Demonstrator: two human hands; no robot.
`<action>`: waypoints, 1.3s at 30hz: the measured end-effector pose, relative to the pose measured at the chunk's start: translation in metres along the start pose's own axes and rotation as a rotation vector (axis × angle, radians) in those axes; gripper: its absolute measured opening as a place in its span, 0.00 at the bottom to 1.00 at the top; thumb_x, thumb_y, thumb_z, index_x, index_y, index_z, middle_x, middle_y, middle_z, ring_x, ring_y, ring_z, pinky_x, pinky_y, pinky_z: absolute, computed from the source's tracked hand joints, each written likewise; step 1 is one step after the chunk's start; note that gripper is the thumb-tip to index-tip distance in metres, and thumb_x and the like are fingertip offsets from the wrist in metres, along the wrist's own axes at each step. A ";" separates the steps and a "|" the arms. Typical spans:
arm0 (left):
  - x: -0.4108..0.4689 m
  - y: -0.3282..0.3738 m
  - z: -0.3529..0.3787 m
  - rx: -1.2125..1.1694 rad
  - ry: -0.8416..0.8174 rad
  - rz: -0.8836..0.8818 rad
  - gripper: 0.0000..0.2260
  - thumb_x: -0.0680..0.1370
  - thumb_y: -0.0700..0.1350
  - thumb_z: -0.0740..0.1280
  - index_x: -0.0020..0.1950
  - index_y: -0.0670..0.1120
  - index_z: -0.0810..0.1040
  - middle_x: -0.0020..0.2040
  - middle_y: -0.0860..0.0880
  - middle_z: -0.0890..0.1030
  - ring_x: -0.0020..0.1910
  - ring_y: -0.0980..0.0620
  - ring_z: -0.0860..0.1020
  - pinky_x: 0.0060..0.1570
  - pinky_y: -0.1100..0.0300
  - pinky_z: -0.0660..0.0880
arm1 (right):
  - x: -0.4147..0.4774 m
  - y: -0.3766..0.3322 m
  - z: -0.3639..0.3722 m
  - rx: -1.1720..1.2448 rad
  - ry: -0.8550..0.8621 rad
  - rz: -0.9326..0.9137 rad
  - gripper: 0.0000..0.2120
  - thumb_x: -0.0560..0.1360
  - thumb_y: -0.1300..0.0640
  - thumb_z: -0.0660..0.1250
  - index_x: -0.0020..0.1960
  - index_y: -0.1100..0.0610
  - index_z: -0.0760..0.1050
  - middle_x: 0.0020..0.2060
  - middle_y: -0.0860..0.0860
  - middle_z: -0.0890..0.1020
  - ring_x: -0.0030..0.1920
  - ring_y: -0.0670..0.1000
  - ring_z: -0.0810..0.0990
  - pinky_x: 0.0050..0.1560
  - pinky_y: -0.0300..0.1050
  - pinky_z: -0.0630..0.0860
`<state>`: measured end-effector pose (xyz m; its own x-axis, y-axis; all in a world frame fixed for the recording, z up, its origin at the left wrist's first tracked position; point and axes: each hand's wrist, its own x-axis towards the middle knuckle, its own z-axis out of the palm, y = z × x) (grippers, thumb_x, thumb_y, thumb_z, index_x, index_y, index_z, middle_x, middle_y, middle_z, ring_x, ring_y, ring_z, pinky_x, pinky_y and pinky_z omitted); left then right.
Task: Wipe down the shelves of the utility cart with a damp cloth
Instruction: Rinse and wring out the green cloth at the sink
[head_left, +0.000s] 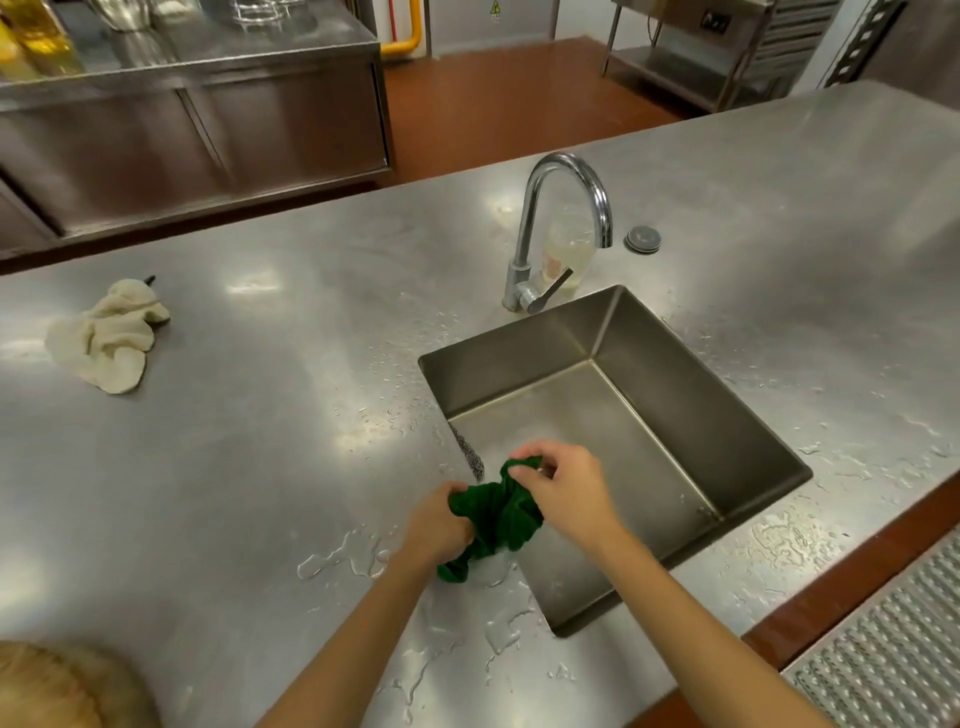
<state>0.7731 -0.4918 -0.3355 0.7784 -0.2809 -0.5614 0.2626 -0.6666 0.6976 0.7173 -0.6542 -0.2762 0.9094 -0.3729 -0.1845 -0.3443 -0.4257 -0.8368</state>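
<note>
A dark green cloth (496, 514) is bunched between both hands over the near left corner of the steel sink (701, 384). My left hand (436, 525) grips its lower end, which hangs past the sink's rim over the wet counter. My right hand (561, 488) pinches the upper end with the fingertips. The utility cart is not in view.
A curved chrome tap (558, 228) stands behind the sink, with a clear bottle (569, 254) beside it and a round drain plug (642, 239) to its right. A crumpled cream cloth (106, 338) lies on the steel counter (260, 467) at left. Water puddles (343, 556) surround the sink. A scouring pad (470, 452) lies against the sink's left edge.
</note>
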 end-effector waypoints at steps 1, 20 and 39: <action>-0.004 0.006 0.003 0.004 0.016 0.043 0.25 0.73 0.31 0.67 0.68 0.46 0.73 0.55 0.47 0.77 0.54 0.46 0.79 0.57 0.49 0.80 | 0.001 -0.006 -0.010 0.008 0.016 -0.016 0.06 0.74 0.59 0.72 0.45 0.47 0.81 0.32 0.42 0.77 0.31 0.43 0.74 0.32 0.31 0.70; -0.072 0.108 0.083 -0.289 0.221 0.341 0.06 0.74 0.46 0.76 0.50 0.51 0.84 0.46 0.53 0.85 0.50 0.56 0.82 0.51 0.59 0.80 | -0.026 -0.049 -0.202 0.319 0.020 -0.390 0.09 0.74 0.60 0.72 0.46 0.46 0.83 0.38 0.46 0.84 0.39 0.46 0.82 0.40 0.39 0.79; -0.095 0.247 0.130 -0.380 0.316 0.404 0.09 0.76 0.43 0.71 0.55 0.47 0.75 0.50 0.46 0.82 0.50 0.50 0.82 0.50 0.56 0.80 | 0.002 0.043 -0.296 -0.268 0.029 -0.329 0.24 0.75 0.40 0.67 0.68 0.50 0.74 0.67 0.52 0.75 0.68 0.53 0.72 0.69 0.55 0.69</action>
<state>0.6894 -0.7199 -0.1673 0.9737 -0.2029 -0.1033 0.0520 -0.2434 0.9685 0.6352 -0.9176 -0.1596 0.9752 -0.2027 0.0883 -0.0885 -0.7237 -0.6844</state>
